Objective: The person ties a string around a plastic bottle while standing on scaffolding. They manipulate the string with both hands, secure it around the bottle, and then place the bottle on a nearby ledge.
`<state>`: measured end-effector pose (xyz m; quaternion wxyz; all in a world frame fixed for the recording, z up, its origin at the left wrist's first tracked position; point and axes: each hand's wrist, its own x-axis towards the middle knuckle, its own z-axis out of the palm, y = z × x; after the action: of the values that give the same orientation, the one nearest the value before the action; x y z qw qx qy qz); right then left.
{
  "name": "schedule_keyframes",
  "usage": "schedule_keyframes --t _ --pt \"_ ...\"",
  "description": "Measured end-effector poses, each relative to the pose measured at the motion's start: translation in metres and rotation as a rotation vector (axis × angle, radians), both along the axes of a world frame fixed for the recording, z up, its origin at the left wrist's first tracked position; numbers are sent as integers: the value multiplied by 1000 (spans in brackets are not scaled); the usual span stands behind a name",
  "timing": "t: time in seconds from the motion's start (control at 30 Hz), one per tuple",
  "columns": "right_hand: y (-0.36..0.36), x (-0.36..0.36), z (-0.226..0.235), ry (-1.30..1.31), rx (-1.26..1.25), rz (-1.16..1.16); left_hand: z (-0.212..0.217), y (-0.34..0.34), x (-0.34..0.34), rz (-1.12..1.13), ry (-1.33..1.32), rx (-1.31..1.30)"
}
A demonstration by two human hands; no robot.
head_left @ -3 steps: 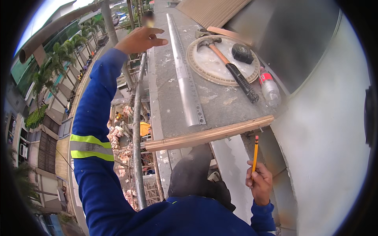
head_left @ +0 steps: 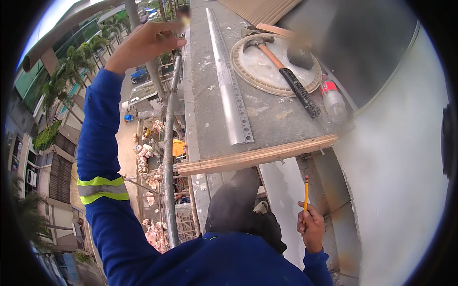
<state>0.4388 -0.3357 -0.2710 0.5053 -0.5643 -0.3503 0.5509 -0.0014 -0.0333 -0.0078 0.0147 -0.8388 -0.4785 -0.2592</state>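
Observation:
My left hand (head_left: 145, 46) is raised at the upper left, beyond the ledge's outer side. Its fingers are partly stretched out, with thumb and forefinger apart and nothing between them. Low on the right, my right hand (head_left: 312, 226) grips a yellow pencil (head_left: 306, 195) that stands nearly upright, eraser end up. On the grey concrete ledge (head_left: 210, 128) lies a long silvery metal strip (head_left: 226, 88) with a perforated edge. To its right, a claw hammer (head_left: 289, 76) with a black grip rests across a round whitish bucket lid (head_left: 243, 78). A dark tape measure (head_left: 300, 57), blurred, is also on the lid.
A plastic bottle (head_left: 335, 106) lies right of the lid. A plywood strip (head_left: 262, 155) with protruding nails edges the ledge's near end. Scaffold pipes (head_left: 169, 148) run along the left, above a drop to the street. A pale wall (head_left: 396, 157) bounds the right.
My left hand has moved left and upward, away from the metal strip. My right hand, still holding the pencil, sits slightly lower and further left. The view has shifted a little.

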Motion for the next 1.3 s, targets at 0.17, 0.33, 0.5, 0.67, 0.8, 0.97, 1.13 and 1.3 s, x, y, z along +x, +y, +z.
schedule_keyframes --t 0.17,0.33,0.5,0.67,0.8,0.97,1.13,1.3 --pt "-91 30 -102 -152 -418 -155 -26 -143 0 -361 -577 0" --pt "-181 40 -163 -286 -701 -63 -137 -208 94 -1240 -379 -607" --pt "-201 30 -188 -289 -701 -17 -302 -229 259 -841 -78 -734" --pt "-169 28 -194 -375 -618 22 -409 -296 357 -953 332 -799" --pt "-123 28 -191 -455 -512 38 -456 -325 384 -1128 547 -772" --pt "-73 27 -184 -539 -392 48 -481 -321 403 -1208 512 -683" --pt "-45 25 -180 -592 -328 51 -466 -327 402 -1015 459 -654" --pt "-39 26 -182 -634 -300 55 -487 -335 401 -1013 297 -448"
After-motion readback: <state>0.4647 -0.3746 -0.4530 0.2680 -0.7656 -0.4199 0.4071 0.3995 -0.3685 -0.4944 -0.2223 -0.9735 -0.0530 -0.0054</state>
